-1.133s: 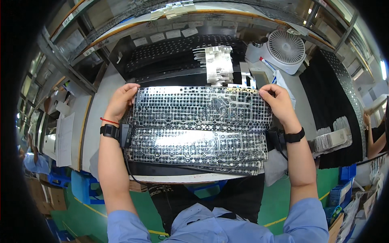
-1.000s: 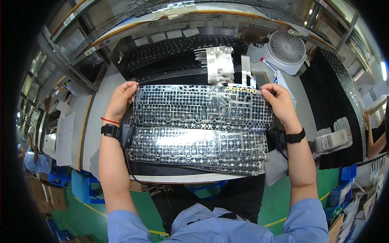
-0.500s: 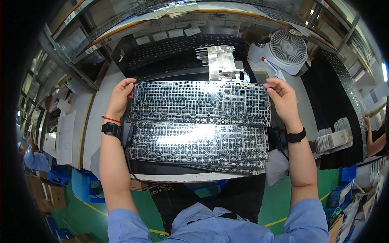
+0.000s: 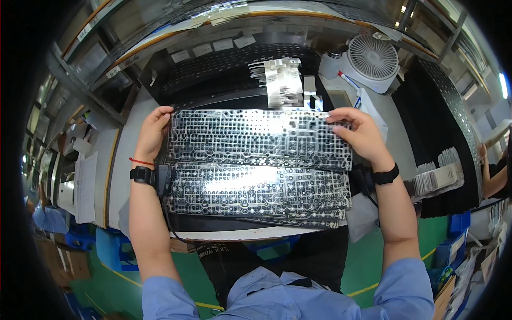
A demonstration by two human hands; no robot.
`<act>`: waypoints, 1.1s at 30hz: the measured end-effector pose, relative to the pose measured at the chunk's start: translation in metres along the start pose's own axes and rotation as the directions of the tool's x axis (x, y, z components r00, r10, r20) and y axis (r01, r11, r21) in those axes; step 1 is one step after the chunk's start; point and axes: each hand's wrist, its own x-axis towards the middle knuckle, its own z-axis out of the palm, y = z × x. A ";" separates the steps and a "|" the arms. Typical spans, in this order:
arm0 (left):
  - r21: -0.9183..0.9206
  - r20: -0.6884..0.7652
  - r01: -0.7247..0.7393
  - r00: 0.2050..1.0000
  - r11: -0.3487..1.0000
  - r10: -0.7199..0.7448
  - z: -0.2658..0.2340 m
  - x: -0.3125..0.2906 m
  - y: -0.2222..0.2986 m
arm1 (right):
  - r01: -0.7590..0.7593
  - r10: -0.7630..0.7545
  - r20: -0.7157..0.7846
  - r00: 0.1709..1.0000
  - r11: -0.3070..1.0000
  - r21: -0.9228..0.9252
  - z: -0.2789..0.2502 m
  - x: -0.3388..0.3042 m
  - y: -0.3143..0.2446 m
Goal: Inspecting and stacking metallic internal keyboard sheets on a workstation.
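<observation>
A clear keyboard membrane sheet with dense dark and silvery circuit dots spans the bench between both hands. Its upper left corner is pinched by the closed fingers of my left hand. My right hand reaches over the upper right part of the same sheet, thumb and forefinger apart, fingertips on or just above it. Closer to me, a second patterned membrane sheet lies with more sheets under its lower edge, glare whitening its middle. Dark box-like devices with cables sit by both wrists.
Behind the sheets stands a stack of pale strips. A white fan and a red-capped marker are at the back right. Another bundle of pale pieces rests on black material at right, near another person's arm.
My right hand has slid left from the sheet's upper right corner, its fingers spreading over the surface. My left hand still grips the other corner. The whole view has shifted slightly.
</observation>
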 end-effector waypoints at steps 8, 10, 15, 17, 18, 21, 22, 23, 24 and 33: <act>0.589 0.373 -0.471 0.879 0.657 0.297 0.084 -0.038 0.086 | 0.080 -0.079 -0.019 0.997 0.997 0.012 0.004 -0.005 -0.007; 0.604 0.556 -0.567 0.803 0.560 0.213 0.121 -0.052 0.095 | 0.066 -0.066 -0.005 0.998 0.997 0.047 0.004 -0.005 -0.007; 0.671 0.695 -0.664 0.718 0.330 0.030 0.193 -0.072 0.081 | 0.055 -0.061 0.048 0.997 0.993 0.104 0.004 -0.005 -0.005; 0.707 0.673 -0.651 0.739 0.277 0.018 0.207 -0.073 0.072 | 0.027 -0.036 0.059 0.998 0.988 0.153 0.006 -0.006 -0.010; 0.719 0.668 -0.646 0.744 0.256 0.000 0.210 -0.074 0.067 | 0.034 -0.049 0.078 0.996 0.981 0.189 0.006 -0.005 -0.008; 0.737 0.665 -0.642 0.744 0.210 -0.061 0.219 -0.078 0.058 | 0.019 -0.040 0.089 0.995 0.974 0.225 0.008 -0.006 -0.009; 0.735 0.671 -0.646 0.736 0.205 -0.088 0.220 -0.080 0.058 | 0.020 -0.039 0.088 0.995 0.977 0.212 0.008 -0.006 -0.009; 0.733 0.677 -0.650 0.727 0.202 -0.116 0.221 -0.083 0.057 | 0.011 -0.027 0.096 0.995 0.986 0.167 0.008 -0.006 -0.009; 0.732 0.678 -0.650 0.723 0.205 -0.131 0.222 -0.085 0.056 | 0.002 -0.015 0.106 0.994 0.992 0.122 0.009 -0.005 -0.008; 0.659 0.743 -0.749 0.662 0.066 0.102 0.228 -0.121 0.061 | -0.001 0.017 0.153 0.988 0.994 -0.106 0.006 -0.008 0.006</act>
